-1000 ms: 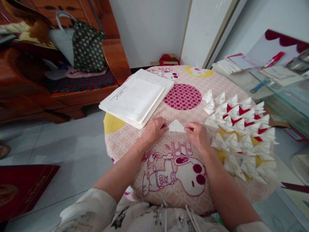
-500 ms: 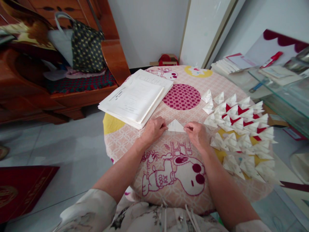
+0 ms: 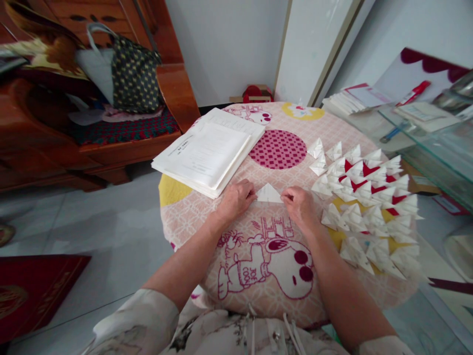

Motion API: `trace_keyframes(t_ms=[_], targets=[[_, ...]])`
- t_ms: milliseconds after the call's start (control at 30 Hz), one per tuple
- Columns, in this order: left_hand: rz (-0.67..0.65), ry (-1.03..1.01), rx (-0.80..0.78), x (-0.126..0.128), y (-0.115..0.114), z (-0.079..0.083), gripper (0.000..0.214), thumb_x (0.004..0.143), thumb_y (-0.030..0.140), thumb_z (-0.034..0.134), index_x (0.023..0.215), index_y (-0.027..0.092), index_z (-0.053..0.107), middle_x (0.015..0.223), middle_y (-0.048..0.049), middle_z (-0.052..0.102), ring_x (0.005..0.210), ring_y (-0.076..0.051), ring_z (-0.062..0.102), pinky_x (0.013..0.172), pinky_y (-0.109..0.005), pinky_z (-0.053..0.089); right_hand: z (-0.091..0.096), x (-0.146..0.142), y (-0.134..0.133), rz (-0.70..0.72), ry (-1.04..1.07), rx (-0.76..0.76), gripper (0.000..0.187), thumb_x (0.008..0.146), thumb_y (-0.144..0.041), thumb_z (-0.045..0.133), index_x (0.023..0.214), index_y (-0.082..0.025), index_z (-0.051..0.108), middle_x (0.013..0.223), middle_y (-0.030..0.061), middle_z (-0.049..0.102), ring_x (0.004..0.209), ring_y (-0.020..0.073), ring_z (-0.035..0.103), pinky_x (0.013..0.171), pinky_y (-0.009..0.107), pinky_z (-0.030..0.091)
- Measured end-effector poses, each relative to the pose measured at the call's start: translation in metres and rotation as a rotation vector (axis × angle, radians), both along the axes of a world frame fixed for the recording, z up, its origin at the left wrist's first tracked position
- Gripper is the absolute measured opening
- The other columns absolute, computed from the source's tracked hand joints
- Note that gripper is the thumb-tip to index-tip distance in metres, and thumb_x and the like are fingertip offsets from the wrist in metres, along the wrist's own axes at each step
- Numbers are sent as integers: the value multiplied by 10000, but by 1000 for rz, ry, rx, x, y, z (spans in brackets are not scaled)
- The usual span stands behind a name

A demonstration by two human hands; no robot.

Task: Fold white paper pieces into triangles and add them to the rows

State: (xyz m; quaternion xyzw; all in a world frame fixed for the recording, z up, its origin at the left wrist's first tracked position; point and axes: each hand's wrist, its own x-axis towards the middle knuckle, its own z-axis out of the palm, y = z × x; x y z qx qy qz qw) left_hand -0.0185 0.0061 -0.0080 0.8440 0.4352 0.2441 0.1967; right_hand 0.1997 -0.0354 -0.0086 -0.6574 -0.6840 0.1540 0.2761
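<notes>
Head camera, and I see the paper triangle [image 3: 268,194] mid-table on the patterned tablecloth [image 3: 195,224], left hand [image 3: 237,198] pinching its left corner, right hand [image 3: 300,204] its right, hands apart; paper stack [image 3: 207,155] far left, folded pieces [image 3: 356,217] crowding right.

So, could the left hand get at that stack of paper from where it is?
Probably yes: the left hand is right by the stack's near corner, with nothing visible between them. Its fingers are at one corner of the folded paper triangle, though.
</notes>
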Motion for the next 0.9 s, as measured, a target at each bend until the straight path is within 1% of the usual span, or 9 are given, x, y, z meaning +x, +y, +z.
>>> trace_keyframes(t_ms=[67, 167, 333, 467, 533, 633, 700, 767, 900], targets=[[-20, 11, 64, 3, -1, 0, 74, 842, 90, 593, 855, 161, 611, 900, -62, 637, 853, -191, 587, 769, -318, 477, -1, 0, 1, -8, -6, -3, 139, 769, -123, 576, 673, -171, 665, 735, 54, 666, 713, 177, 586, 683, 278, 398], [-118, 44, 156, 10, -4, 2, 191, 865, 41, 507, 964, 153, 625, 1026, -83, 648, 988, -208, 577, 880, -340, 481, -1, 0, 1, -26, -1, -4, 134, 763, -138, 587, 666, -178, 671, 719, 48, 667, 695, 175, 584, 665, 276, 394], [-245, 248, 129, 15, -13, 6, 211, 947, 106, 440, 945, 145, 647, 948, -75, 655, 890, -190, 594, 818, -312, 501, -2, 1, 2, -51, 19, 1, 133, 758, -138, 589, 685, -183, 691, 719, 41, 686, 681, 171, 593, 654, 272, 400], [-257, 369, 166, 12, -22, 10, 275, 956, 132, 449, 1145, 191, 640, 1091, -80, 639, 965, -210, 589, 812, -314, 507, 1, 4, 0, -122, -26, -22, 101, 746, -137, 618, 726, -178, 707, 734, 57, 701, 681, 189, 604, 650, 287, 417], [-254, 400, 180, 12, -27, 10, 345, 959, 133, 439, 1251, 223, 600, 1165, -88, 615, 1012, -220, 576, 814, -316, 513, 4, 2, -2, -154, -72, 44, 130, 742, -106, 602, 758, -172, 713, 774, 82, 705, 725, 210, 615, 680, 305, 438], [-238, 449, 199, 14, -31, 11, 403, 965, 153, 430, 1341, 242, 544, 1216, -103, 587, 1040, -239, 559, 800, -324, 521, 7, -6, -6, -74, -48, 213, 212, 766, -64, 534, 803, -174, 712, 819, 95, 697, 811, 224, 628, 746, 319, 468], [-240, 470, 213, 15, -32, 11, 403, 968, 164, 427, 1346, 245, 542, 1215, -104, 585, 1046, -243, 553, 810, -331, 523, 6, -14, -7, 36, 57, 240, 248, 786, -56, 503, 827, -183, 712, 832, 84, 705, 830, 212, 646, 771, 309, 486], [-237, 471, 216, 16, -32, 11, 396, 966, 159, 426, 1331, 244, 554, 1207, -101, 589, 1053, -240, 550, 824, -331, 521, 2, -20, -5, 81, 137, 171, 252, 788, -53, 503, 832, -178, 717, 851, 86, 726, 827, 205, 668, 773, 303, 496], [-224, 413, 155, 13, -28, 9, 340, 963, 150, 429, 1221, 234, 635, 1188, -87, 616, 1061, -223, 564, 847, -321, 524, -2, -24, 1, -6, 217, -22, 186, 768, -71, 570, 797, -166, 728, 803, 72, 746, 746, 192, 679, 713, 285, 490]])
